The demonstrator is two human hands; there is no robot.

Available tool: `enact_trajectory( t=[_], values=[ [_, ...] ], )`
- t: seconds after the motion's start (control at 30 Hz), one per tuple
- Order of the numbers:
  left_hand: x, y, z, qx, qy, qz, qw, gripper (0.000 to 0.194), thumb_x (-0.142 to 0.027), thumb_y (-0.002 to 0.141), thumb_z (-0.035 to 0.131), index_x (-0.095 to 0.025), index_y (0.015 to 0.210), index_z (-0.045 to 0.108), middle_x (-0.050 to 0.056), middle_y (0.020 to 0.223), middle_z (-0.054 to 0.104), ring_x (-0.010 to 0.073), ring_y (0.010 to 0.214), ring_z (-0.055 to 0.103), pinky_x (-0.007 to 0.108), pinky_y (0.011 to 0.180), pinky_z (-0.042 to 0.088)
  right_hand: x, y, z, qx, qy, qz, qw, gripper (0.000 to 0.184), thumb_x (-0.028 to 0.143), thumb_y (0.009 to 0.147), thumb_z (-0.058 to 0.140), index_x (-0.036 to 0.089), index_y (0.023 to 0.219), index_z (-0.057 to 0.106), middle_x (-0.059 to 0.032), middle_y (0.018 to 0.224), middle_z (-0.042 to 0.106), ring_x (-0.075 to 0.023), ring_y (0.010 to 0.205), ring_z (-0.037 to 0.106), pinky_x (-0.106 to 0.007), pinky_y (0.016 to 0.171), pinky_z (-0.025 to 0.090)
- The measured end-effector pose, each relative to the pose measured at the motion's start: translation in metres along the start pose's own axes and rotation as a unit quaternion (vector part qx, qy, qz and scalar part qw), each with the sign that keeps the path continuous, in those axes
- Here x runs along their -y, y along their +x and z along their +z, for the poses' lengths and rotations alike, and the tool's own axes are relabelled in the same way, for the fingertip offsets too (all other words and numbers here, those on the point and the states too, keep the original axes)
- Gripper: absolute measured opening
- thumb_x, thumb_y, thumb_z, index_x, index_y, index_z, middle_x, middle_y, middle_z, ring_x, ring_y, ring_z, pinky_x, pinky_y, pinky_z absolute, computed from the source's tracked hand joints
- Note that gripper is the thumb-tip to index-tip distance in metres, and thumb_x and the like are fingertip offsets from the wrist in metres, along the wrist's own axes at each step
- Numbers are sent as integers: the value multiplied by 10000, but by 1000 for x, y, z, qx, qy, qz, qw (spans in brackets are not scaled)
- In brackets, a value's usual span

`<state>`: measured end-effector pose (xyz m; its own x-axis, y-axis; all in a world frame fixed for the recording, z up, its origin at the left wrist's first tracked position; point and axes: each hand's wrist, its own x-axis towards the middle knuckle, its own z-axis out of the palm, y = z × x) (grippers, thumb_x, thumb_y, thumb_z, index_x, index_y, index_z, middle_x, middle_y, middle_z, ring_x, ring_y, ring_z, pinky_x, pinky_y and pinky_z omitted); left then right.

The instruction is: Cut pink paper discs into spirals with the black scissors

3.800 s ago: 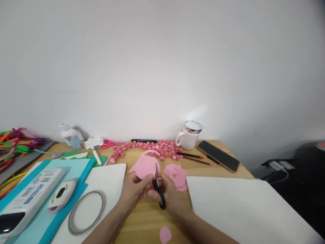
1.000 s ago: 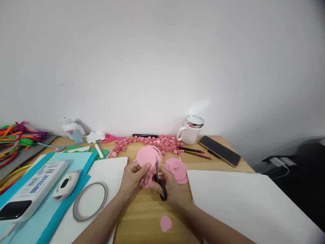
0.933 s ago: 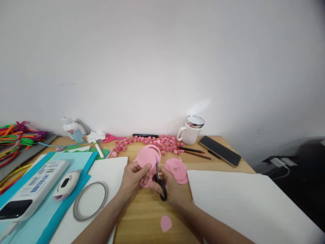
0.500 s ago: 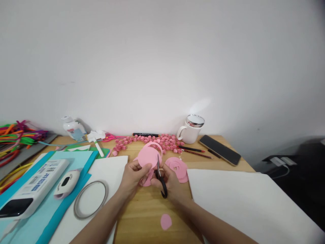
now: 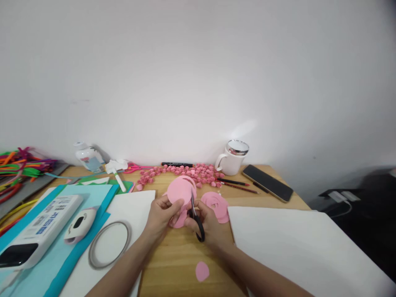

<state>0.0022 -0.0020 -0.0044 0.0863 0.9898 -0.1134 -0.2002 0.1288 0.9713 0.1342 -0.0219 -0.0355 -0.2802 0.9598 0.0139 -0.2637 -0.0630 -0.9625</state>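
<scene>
My left hand [image 5: 163, 212] pinches a round piece of pink paper [image 5: 178, 192] between thumb and fingers, and a partly cut strip curves along its upper edge. In my right hand [image 5: 206, 220] is a pair of scissors [image 5: 199, 229] with black handles; the blades point upward at the paper's right side. More pink paper hangs below my left fingers. Just right of the scissors lie cut pink paper spirals [image 5: 218, 206] on the wooden table [image 5: 173, 264]. A small pink paper scrap [image 5: 202, 271] rests nearer to me.
Many rolled pink paper flowers [image 5: 201, 173] lie along the back, beside a white mug [image 5: 233, 156], pencils [image 5: 236, 185] and a phone [image 5: 267, 182]. White sheets [image 5: 291, 243] cover the right. On the left are a tape roll [image 5: 109, 244], blue paper [image 5: 95, 202] and a white bottle [image 5: 89, 156].
The loose strip at the top of the round pink paper now sits closer against it, leaving a narrower gap. My hands and the scissors have hardly moved.
</scene>
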Motion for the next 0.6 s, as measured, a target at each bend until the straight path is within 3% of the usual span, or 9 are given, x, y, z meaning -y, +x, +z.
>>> enact_trajectory(
  t=[0.27, 0.6],
  values=[
    [2, 3, -3, 4, -1, 11, 1000, 308, -342, 640, 674, -144, 514, 474, -81, 308, 401, 25, 294, 282, 173, 343, 188, -1, -2, 0, -14, -15, 21, 1000, 238, 254, 676, 667, 182, 818, 490, 72, 530, 479, -68, 463, 408, -163, 415, 268],
    [2, 2, -1, 11, -11, -6, 1000, 263, -336, 645, 670, -145, 565, 507, -83, 317, 427, 27, 262, 301, 174, 325, 195, -2, -3, 3, -6, -21, 27, 999, 261, 293, 670, 676, 186, 826, 496, 87, 504, 433, -62, 429, 368, -167, 397, 263]
  ],
)
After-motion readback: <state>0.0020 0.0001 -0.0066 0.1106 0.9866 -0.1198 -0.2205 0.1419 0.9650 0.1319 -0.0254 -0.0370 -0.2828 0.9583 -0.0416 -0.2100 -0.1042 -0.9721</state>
